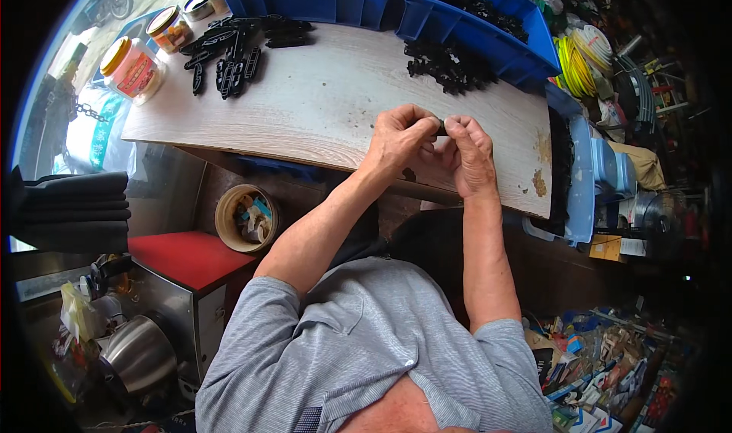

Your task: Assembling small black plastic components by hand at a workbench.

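Observation:
My left hand [399, 137] and my right hand [469, 151] meet over the near edge of the pale wooden table [305, 90]. Between their pinched fingertips is a small black part [441, 129], mostly covered by the fingers, so its exact kind does not show. Beyond my right hand lies a heap of small black plastic pieces [450, 67]. At the table's far left, long slotted black plastic pieces [236, 52] are piled loosely.
Two blue bins [305, 2] [480, 21] stand along the far edge, the right one holding black pieces. Jars with yellow lids [133, 67] sit at the left corner. Below the table are a waste bucket [226, 213] and a red-topped cabinet [187, 256]. A light blue crate [582, 181] borders the right side.

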Tool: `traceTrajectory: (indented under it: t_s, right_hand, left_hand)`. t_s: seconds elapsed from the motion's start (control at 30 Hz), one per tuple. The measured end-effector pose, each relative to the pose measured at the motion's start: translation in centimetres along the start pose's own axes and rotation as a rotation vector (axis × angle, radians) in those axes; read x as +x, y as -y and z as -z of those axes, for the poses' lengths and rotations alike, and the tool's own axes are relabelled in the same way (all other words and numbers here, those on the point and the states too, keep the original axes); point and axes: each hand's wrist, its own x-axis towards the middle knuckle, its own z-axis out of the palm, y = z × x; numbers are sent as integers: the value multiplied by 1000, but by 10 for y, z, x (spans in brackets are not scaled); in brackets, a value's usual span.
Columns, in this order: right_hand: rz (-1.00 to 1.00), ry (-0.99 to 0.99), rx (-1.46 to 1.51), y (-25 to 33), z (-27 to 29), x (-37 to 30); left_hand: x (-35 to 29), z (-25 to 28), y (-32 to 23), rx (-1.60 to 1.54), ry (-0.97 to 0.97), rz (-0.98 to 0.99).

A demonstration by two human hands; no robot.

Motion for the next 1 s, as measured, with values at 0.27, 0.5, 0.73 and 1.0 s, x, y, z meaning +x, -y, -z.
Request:
traceTrajectory:
  t_s: [0.27, 0.5, 0.73, 1.0]
  right_hand:
    - [63, -2, 174, -3, -9, -2]
    - [103, -25, 279, -11, -4, -2]
    - [91, -48, 330, -17, 2, 0]
    - [48, -15, 298, -11, 0, 1]
  left_hand:
    - [-4, 9, 0, 77, 89, -38]
    - [-3, 10, -1, 138, 146, -14]
    - [-1, 6, -2, 194, 137, 21]
    - [-2, 4, -6, 160, 137, 37]
